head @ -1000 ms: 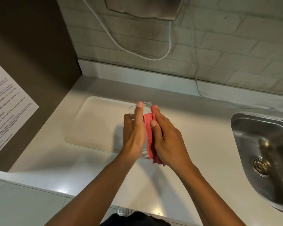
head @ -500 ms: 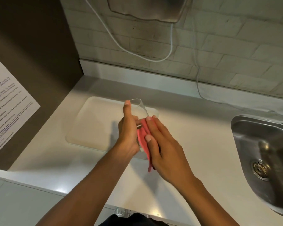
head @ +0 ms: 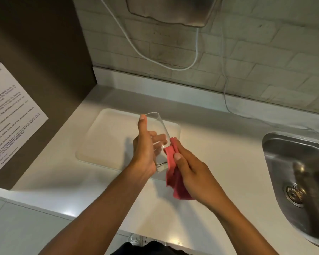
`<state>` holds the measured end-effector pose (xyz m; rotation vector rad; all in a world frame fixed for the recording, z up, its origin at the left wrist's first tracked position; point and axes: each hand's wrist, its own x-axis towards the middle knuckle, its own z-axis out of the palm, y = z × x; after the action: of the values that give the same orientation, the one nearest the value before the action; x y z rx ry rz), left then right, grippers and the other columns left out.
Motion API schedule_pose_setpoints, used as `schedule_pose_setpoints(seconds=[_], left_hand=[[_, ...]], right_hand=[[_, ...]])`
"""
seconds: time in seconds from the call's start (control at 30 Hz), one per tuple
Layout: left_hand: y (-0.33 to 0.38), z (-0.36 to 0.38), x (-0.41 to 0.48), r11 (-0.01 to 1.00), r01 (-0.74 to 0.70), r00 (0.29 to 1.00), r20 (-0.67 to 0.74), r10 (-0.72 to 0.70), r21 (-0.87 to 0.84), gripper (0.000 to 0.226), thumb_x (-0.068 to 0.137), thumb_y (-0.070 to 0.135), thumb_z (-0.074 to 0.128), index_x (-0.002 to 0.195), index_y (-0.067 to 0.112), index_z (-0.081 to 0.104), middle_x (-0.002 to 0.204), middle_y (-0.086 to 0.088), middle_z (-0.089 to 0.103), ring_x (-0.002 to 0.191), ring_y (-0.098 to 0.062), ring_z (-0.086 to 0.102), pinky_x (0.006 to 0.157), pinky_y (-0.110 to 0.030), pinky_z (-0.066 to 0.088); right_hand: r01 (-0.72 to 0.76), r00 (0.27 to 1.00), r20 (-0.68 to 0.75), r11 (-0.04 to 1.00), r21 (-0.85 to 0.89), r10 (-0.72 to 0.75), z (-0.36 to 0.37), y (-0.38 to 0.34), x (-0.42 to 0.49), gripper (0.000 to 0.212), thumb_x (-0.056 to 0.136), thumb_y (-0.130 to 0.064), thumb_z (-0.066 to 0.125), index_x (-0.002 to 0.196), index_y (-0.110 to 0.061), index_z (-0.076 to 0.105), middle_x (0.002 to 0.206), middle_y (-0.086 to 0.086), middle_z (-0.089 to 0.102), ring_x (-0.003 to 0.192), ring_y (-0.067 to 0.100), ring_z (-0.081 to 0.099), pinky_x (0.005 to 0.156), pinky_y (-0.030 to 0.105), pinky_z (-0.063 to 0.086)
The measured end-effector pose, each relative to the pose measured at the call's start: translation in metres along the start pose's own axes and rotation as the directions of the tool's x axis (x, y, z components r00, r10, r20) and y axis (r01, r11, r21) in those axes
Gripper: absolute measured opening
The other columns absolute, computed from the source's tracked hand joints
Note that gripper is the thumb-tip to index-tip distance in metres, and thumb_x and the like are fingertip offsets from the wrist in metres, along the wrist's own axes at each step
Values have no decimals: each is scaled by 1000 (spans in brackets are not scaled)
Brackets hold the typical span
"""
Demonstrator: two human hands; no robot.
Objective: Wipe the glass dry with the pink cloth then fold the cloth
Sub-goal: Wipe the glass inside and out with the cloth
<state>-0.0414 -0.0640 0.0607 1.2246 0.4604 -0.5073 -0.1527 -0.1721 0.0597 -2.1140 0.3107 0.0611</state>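
Glass (head: 159, 137) tilted in left hand (head: 144, 150), cloth (head: 170, 159) — seemingly — pressed

The white printed paper notice (head: 11, 115) on the dark brown side panel (head: 44, 43) shows the word "use"; its smaller lines are too blurred to read.

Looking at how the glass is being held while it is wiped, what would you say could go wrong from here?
The clear drinking glass is tilted and held in mid-air by the left hand alone, so a sideways push from the right hand wiping with the pink cloth might slip it loose. It hangs above the hard white countertop and cream tray, so a drop could break it. The cloth's trailing end might also snag.
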Motion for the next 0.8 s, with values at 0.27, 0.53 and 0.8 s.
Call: schedule_pose_setpoints(seconds=[0.27,0.53,0.8], left_hand=[[-7,2,4,1000,15,1000,5,-16,25,89,90,87,42,112,6,72,116,-17,79,114,-36,74,110,-56,54],[-10,1,-1,999,-29,998,57,26,44,102,92,87,36,120,-4,74,113,-29,78,103,-41,73,113,-60,51],[-16,-3,-2,993,-68,997,40,64,102,90,96,82,38,101,-1,73,91,-20,74,95,-35,69,100,-49,54]], right_hand=[[43,995,-86,995,-89,-51,5,-4,3,51,103,-62,24,153,-57,26,154,-23,43,132,4,50,108,21,39],[4,997,-81,1000,2,-4,-2,-12,18,48,105,-59,23,153,-56,27,151,-18,50,132,7,52,110,23,39],[-79,997,-10,990,121,80,-1,-6,13,49,104,-60,26,151,-52,37,137,-20,60,118,6,63,106,30,48]])
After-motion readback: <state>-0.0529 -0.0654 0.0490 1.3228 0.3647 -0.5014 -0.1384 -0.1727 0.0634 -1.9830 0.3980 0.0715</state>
